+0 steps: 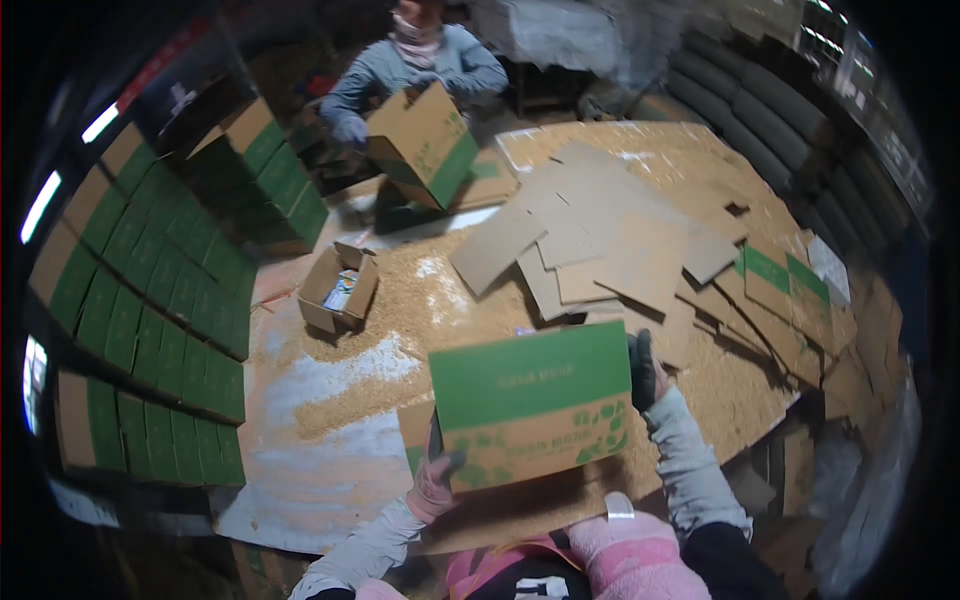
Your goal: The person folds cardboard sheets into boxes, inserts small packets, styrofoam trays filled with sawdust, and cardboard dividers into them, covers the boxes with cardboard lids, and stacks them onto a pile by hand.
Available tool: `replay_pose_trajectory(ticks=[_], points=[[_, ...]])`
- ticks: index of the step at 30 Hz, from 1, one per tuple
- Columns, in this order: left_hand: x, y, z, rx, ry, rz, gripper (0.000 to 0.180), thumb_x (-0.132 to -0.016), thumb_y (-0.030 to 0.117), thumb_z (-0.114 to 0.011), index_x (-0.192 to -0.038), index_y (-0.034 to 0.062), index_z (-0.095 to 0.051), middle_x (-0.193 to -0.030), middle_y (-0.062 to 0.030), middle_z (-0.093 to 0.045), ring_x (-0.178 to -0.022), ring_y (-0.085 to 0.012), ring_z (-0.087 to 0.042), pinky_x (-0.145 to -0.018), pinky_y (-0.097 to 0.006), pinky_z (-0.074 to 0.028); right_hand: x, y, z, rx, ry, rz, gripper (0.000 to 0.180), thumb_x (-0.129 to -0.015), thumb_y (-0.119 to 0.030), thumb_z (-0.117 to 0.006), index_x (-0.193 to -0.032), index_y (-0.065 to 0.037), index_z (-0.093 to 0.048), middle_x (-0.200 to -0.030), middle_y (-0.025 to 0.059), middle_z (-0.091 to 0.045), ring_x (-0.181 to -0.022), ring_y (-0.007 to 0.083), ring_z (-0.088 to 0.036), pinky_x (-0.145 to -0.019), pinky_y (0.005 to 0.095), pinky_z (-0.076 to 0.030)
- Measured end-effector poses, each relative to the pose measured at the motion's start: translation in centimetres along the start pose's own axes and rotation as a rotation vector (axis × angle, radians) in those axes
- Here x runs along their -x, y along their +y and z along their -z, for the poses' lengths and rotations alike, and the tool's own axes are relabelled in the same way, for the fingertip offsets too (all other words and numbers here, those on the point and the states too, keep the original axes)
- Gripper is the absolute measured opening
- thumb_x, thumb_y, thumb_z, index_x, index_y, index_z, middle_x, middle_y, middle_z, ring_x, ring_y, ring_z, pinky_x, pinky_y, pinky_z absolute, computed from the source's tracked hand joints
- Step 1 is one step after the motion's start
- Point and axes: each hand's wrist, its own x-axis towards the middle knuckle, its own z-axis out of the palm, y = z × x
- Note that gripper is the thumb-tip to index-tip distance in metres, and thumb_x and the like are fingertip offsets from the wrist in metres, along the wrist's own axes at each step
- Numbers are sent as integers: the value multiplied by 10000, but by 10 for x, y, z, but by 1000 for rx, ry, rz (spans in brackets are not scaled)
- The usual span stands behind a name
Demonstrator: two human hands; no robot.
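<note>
I hold a green and brown cardboard box [535,405] in front of me with both hands. My left hand [433,480], in a pink glove, grips its lower left corner. My right hand [645,372], in a dark glove, grips its right edge. The box hangs above a floor strewn with sawdust. Across from me another person [415,60] in a light blue top holds a similar box [422,142], tilted.
Stacked green and brown boxes [150,300] form a wall on the left. A small open carton [338,290] sits on the floor [330,400]. Flat cardboard sheets [610,240] lie piled at centre right. Dark rolls [760,110] line the far right.
</note>
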Motion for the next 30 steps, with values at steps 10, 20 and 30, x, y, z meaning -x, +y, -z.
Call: replay_pose_trajectory(ticks=[10, 20, 30], points=[[-119, -42, 29, 341, -155, 955, 358, -849, 149, -506, -1172, -2, -474, -1094, -132, -548, -978, -212, -523, -843, -297, -403, 77, 77, -1, 1293, 262, 14, 449, -619, -333, -656, -914, -38, -489, -916, 167, -542, -873, 303, -538, -777, 374, -415], [-103, -43, 7, -301, -179, 890, 349, -797, 157, -538, -1098, -18, -515, -980, -157, -603, -878, -287, -574, -777, -353, -434, 245, 140, 246, 429, 1842, 403, 714, -807, -231, -603, -1351, -13, -194, -1376, 135, -264, -1251, 228, -271, -1031, 346, -232], [-93, -52, 0, 90, 76, 827, 416, -781, 55, -520, -1188, -7, -462, -1041, -128, -584, -964, -229, -553, -840, -317, -418, 265, 12, 105, 416, 1282, 454, 439, -871, -152, -528, -1259, -10, -382, -1156, 76, -508, -981, 147, -522, -831, 274, -428]])
